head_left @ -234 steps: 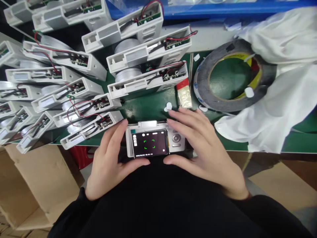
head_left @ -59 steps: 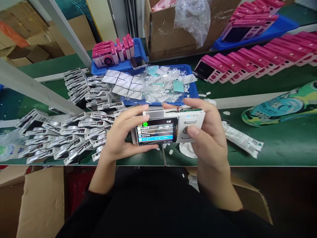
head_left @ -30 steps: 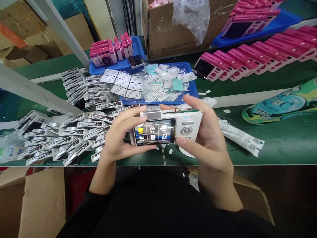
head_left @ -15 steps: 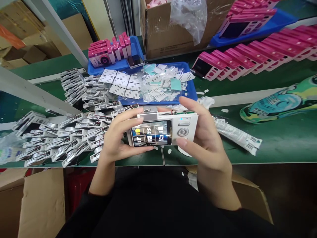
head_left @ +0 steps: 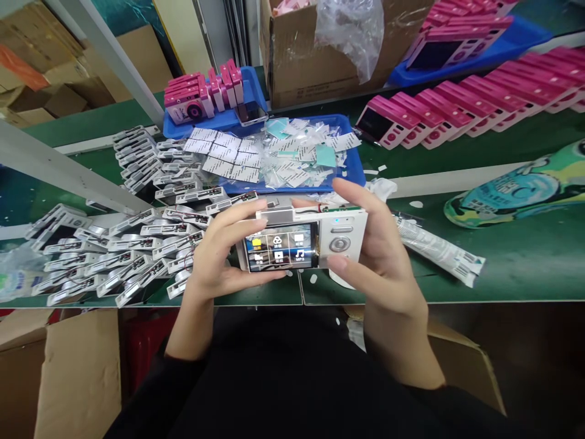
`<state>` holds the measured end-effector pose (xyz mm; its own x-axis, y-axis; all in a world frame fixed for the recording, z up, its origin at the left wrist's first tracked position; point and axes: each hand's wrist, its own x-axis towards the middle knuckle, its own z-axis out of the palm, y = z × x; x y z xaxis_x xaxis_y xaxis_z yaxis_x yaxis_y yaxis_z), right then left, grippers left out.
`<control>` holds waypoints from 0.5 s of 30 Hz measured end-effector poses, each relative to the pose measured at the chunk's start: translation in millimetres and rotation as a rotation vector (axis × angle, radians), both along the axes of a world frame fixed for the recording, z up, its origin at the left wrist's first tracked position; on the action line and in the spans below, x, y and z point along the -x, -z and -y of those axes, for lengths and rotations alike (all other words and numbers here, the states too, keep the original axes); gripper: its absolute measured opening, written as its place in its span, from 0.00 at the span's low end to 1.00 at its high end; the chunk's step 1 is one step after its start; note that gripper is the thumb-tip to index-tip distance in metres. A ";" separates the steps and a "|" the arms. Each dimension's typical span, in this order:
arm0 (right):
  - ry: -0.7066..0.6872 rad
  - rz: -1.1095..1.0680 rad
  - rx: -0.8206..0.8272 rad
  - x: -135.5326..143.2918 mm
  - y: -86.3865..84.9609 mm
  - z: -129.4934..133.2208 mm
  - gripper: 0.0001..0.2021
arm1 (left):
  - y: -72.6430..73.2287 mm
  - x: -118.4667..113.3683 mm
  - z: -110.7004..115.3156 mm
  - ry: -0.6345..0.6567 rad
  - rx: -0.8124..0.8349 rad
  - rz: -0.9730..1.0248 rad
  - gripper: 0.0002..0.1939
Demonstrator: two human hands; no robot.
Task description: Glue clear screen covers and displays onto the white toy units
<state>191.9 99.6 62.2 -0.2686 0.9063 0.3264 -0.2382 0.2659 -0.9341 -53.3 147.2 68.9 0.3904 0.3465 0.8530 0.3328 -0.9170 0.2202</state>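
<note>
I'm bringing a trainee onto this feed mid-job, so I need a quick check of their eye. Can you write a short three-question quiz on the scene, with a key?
1. What do the left hand and right hand hold between them?
A) a pink camera
B) a white camera
C) a roll of tape
2. True or false: a clear plastic bag hangs over the side of the cardboard box.
3. Fill in the colour: the tray under the paper labels is ____.

Key: 1. B; 2. True; 3. blue

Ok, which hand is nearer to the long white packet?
Right: the right hand is beside the left end of the packet; the left hand is farther left, across the camera.
</note>
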 end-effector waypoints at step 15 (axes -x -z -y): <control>-0.035 -0.024 -0.013 -1.6 1.0 2.4 0.33 | -1.4 -0.7 2.8 -0.022 0.016 -0.001 0.37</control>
